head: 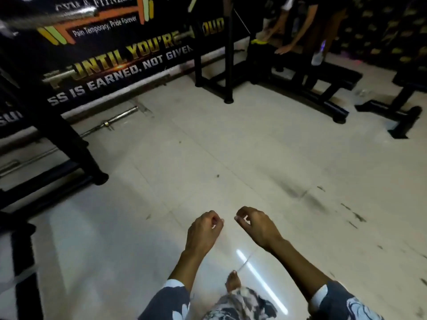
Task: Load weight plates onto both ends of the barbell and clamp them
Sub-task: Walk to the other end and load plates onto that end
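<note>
My left hand (204, 229) and my right hand (256, 226) hover side by side over the pale tiled floor, low in the middle of the view. Both have the fingers loosely curled and hold nothing. A blurred chrome barbell sleeve (50, 16) crosses the top left corner, well above and away from both hands. A second thin chrome bar (111, 122) lies on the floor along the wall at the left. No weight plate or clamp shows in the view.
A black rack frame (69, 144) stands at the left, with its feet on the floor. Black uprights (228, 65) and a flat bench (323, 75) sit at the back. Another person leans on the bench (298, 26). A banner covers the wall.
</note>
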A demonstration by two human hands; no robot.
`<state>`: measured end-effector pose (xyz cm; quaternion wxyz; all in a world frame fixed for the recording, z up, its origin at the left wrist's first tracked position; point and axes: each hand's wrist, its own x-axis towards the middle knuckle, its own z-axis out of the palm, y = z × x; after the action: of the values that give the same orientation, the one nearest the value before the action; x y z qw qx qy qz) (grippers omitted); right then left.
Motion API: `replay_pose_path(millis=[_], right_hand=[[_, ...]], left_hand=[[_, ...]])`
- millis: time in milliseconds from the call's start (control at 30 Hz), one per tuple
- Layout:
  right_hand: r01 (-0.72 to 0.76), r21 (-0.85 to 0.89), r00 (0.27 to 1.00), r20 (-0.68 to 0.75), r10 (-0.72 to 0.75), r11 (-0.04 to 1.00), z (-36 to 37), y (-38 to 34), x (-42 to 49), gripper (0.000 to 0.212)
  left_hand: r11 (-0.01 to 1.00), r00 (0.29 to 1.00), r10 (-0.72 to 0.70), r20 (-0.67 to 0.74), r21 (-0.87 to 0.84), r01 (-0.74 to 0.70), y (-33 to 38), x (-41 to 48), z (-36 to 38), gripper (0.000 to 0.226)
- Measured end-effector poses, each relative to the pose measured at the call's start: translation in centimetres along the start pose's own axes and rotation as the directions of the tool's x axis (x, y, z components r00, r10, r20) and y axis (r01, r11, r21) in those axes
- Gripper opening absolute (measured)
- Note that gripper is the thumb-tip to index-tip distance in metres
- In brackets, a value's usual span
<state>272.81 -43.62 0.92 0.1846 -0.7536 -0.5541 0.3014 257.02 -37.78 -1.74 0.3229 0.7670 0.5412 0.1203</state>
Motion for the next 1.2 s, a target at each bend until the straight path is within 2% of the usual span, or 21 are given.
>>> replay_pose_path(millis=[333, 633, 767, 867, 1000, 1200], right_hand=[[0.123, 0.038, 0.991, 0.052, -0.125, 0.992, -11.0, -2.1, 28.7, 0.027], [0.267, 0.056, 0.947, 0.168, -0.273, 0.962, -19.0, -3.7, 55.9, 0.025], [0.289, 0.089, 0.94, 0.161, -0.301, 0.953, -22.7, -5.5, 67.7, 0.019], [0.294, 0.054, 0.937, 0.182, -0.299, 0.954, -23.1, -7.6, 76.3, 0.02], [0.358, 0.026, 0.908, 0.222, -0.354, 0.934, -22.0, -11.7, 87.8, 0.022], [0.412, -0.043, 0.871, 0.311, -0.38, 0.91, -21.3, -18.7, 103.5, 0.017]], left_hand=[[0.993, 0.981, -0.12, -0.155, -0.034, 0.116, 5.2, 27.0, -7.4, 0.02], [0.964, 0.921, -0.263, -0.286, -0.102, 0.244, 7.3, 52.4, -11.4, 0.02], [0.957, 0.893, -0.286, -0.348, -0.139, 0.253, 8.6, 62.9, -14.4, 0.014], [0.946, 0.872, -0.324, -0.366, -0.143, 0.291, 7.6, 70.0, -16.1, 0.013], [0.934, 0.842, -0.355, -0.405, -0.11, 0.34, 4.2, 79.8, -18.3, 0.024], [0.894, 0.798, -0.449, -0.402, -0.203, 0.4, -2.4, 94.0, -25.6, 0.021]])
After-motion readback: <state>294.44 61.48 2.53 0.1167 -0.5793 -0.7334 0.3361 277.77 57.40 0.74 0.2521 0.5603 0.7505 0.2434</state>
